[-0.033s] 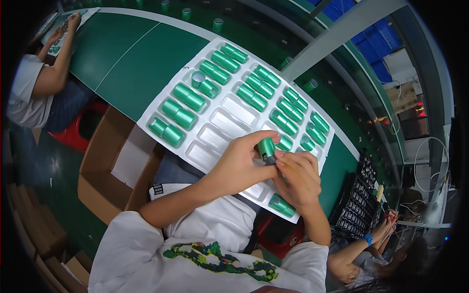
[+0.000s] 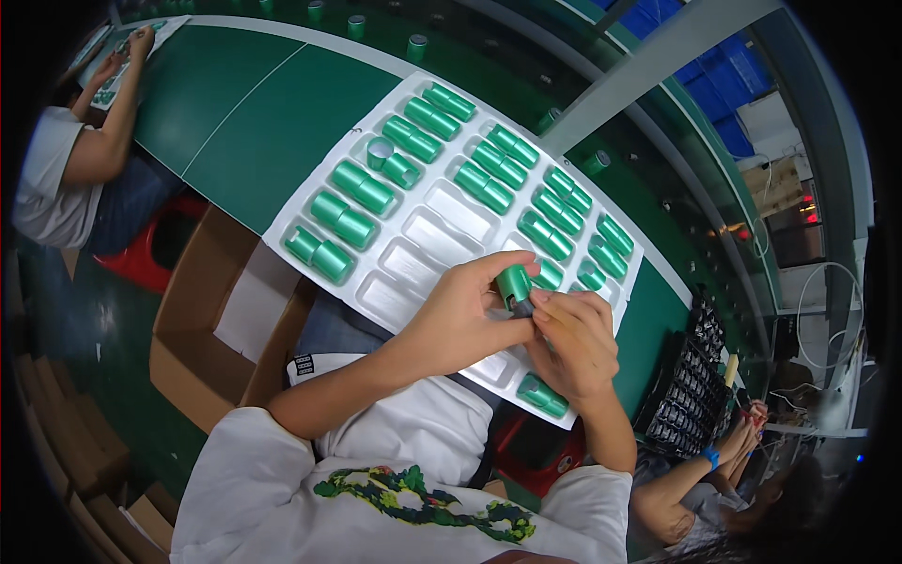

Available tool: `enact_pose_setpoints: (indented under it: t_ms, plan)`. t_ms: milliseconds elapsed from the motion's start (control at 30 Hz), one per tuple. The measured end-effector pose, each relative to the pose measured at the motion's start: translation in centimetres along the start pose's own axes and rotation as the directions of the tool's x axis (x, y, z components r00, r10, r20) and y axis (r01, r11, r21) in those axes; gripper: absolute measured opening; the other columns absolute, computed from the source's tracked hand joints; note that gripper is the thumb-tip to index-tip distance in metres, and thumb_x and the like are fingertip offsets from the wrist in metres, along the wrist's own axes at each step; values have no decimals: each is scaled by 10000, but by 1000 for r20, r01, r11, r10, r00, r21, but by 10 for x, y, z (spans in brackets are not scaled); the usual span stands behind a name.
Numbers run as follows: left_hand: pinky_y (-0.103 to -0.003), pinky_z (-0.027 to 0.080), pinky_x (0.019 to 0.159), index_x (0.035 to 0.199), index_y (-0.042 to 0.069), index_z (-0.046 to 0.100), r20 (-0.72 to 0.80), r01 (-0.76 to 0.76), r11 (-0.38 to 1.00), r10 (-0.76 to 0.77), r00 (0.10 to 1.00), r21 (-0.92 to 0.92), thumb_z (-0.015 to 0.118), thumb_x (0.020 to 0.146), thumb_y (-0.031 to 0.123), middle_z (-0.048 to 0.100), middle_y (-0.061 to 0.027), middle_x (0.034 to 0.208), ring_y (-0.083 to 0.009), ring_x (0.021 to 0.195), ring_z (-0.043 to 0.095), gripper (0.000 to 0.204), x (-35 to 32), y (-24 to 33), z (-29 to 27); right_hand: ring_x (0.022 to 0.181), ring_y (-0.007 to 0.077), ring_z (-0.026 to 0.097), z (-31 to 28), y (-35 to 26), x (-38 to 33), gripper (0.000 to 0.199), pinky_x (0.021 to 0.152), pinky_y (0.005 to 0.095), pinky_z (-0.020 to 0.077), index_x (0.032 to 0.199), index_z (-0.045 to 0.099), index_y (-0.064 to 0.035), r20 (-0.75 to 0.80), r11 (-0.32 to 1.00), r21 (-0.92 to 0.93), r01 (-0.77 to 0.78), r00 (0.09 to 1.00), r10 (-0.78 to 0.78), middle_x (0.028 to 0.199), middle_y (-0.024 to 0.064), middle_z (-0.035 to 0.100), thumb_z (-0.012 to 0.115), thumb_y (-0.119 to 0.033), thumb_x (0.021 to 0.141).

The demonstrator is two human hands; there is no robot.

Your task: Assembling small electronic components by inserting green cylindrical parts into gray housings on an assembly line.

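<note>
My left hand (image 2: 458, 321) and my right hand (image 2: 575, 346) meet over the near edge of a white moulded tray (image 2: 413, 265). Together they pinch one small green metallic cylinder (image 2: 514, 284), held upright; my left fingers wrap its side and my right fingertips grip its dark lower end. Most pockets of the tray hold pairs of the same green cylinders (image 2: 352, 185), lying on their sides. Several pockets in the middle and near my hands are bare. One more green cylinder (image 2: 543, 395) lies in the pocket below my right hand.
The tray rests on a dark green worktable (image 2: 272, 113) beside a belt carrying upright green cylinders (image 2: 416, 45). An open cardboard box (image 2: 202, 315) stands at my lower left. One person (image 2: 56, 174) works at the far left. Another person's hands (image 2: 742, 437) are beside a black tray (image 2: 691, 385) at the right.
</note>
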State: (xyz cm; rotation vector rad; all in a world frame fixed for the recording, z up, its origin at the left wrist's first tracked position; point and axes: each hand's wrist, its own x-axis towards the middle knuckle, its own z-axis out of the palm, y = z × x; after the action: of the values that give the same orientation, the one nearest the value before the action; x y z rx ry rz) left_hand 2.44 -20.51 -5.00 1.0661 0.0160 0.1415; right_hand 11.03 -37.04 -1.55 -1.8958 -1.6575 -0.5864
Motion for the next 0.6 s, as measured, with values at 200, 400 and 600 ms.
enact_pose_setpoints:
  t_ms: [200, 400, 600]
  plan:
    - [-313, 538, 945, 1358, -91, 522, 58, 213, 906, -206, 977, -367, 545, 1033, 123, 633, -131, 1243, -153, 1098, 621, 390, 7, 10, -6, 848, 268, 722, 1, 3, 1, 509, 791, 405, 548, 1103, 628, -15, -111, 999, 19, -25, 993, 27, 989, 161, 747, 907, -39, 677]
    - [-326, 550, 930, 1354, -63, 538, -8, 193, 860, -223, 975, -472, 556, 1022, 90, 639, -131, 1234, -168, 1089, 631, 366, 6, 8, 1, 890, 274, 726, -2, 4, -3, 515, 813, 411, 549, 1114, 636, -24, -80, 999, -44, -31, 996, 27, 999, 150, 749, 903, -34, 674]
    - [-294, 542, 908, 1330, -65, 564, -14, 140, 918, -156, 988, -372, 578, 1010, 82, 661, -126, 1196, -143, 1055, 632, 352, 5, 9, 0, 921, 282, 727, -4, 2, -1, 495, 845, 425, 549, 1097, 647, -22, -87, 998, 13, -55, 995, 56, 1000, 147, 747, 904, -44, 674]
